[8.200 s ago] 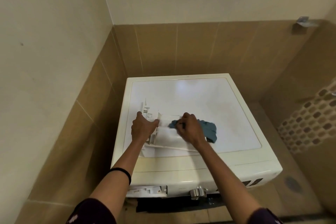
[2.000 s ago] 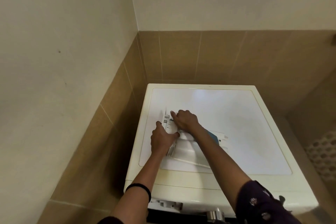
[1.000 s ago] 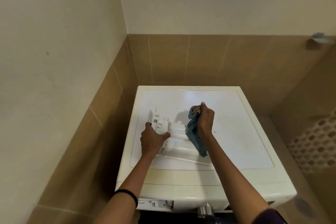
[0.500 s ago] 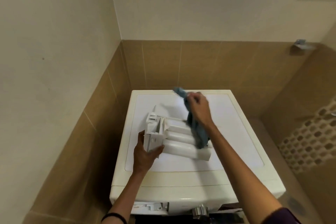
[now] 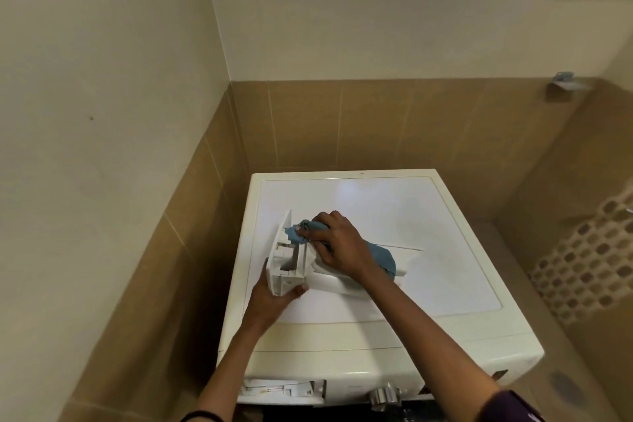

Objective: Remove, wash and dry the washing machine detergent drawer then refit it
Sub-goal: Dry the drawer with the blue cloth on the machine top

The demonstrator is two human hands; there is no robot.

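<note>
Indoors beside a tiled corner, a person dries the washed detergent drawer point(image 5: 287, 265) on top of the washing machine point(image 5: 428, 212). The left hand point(image 5: 269, 300) is clamped round the drawer's near end, thumb along one side and fingers under the other, and tips that end up off the lid. Just to the right, the blue cloth point(image 5: 383, 259) is bunched into the small front compartments. The right hand point(image 5: 339, 247) is closed tight on the cloth and presses it down, while the cloth's loose tail trails over the drawer's long channels. Low at the machine's front, the empty drawer slot point(image 5: 284, 389) stands open, left of the dial point(image 5: 383, 396).

Drying well probably means keeping the left grip firm so the drawer cannot skid on the smooth lid. It also means working a cloth corner into each pocket and rib, where water is likely to sit, before refitting.

Half a second ago the right hand held the cloth raised above the drawer's far end. Now it has dropped into the compartments, and the drawer has swung more end-on toward the camera.
</note>
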